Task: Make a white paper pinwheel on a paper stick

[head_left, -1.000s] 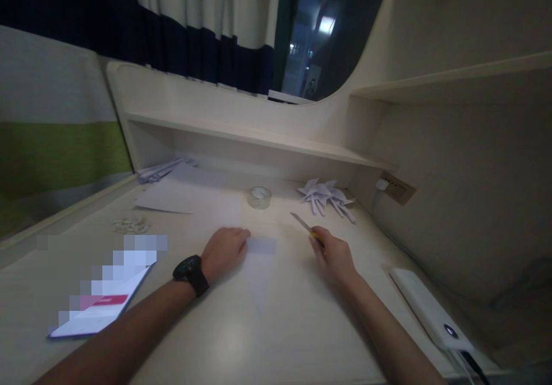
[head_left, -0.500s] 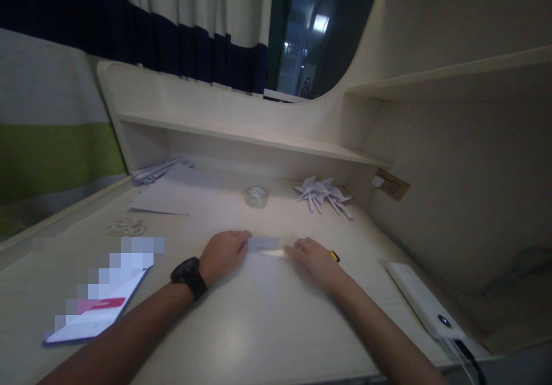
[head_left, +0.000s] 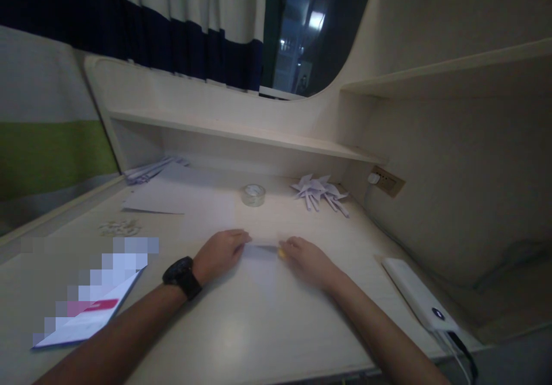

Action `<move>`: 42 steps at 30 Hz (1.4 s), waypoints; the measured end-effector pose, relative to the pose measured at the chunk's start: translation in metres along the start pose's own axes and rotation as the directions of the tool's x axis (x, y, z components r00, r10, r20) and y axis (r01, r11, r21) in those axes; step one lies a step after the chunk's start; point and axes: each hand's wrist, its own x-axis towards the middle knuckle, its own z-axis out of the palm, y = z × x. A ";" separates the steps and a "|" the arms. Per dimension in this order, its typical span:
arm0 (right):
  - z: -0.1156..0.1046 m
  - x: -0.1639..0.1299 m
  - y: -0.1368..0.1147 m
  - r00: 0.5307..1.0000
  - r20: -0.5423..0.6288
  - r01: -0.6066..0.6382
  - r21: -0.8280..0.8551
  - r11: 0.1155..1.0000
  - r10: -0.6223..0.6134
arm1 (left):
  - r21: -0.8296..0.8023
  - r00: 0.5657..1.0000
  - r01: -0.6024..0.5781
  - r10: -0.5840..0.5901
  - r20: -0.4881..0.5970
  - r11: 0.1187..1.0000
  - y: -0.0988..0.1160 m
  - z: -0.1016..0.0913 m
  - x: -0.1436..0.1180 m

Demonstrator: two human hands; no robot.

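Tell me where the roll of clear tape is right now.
In the head view the roll of clear tape sits on the desk beyond the two hands, just below the shelf, between the paper sheets and the folded paper shapes.

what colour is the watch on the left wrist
Black, strap and face alike; the watch shows in the head view.

A cream worktop (head_left: 241, 339) carries white paper sheets (head_left: 181, 198), white folded paper shapes (head_left: 319, 191) and a clear tape roll (head_left: 253, 195). A knife with a yellow handle (head_left: 272, 250) lies across pale paper (head_left: 259, 258). A black watch (head_left: 181, 276) circles one wrist. The curtain (head_left: 129, 23) is banded navy, white and green; the power bank (head_left: 420, 301) is white.
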 end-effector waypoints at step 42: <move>-0.011 -0.027 -0.033 0.992 -0.049 -0.118 -0.129 0.985 0.113 | -0.004 0.975 0.043 -0.041 0.220 0.999 0.043 0.029 -0.015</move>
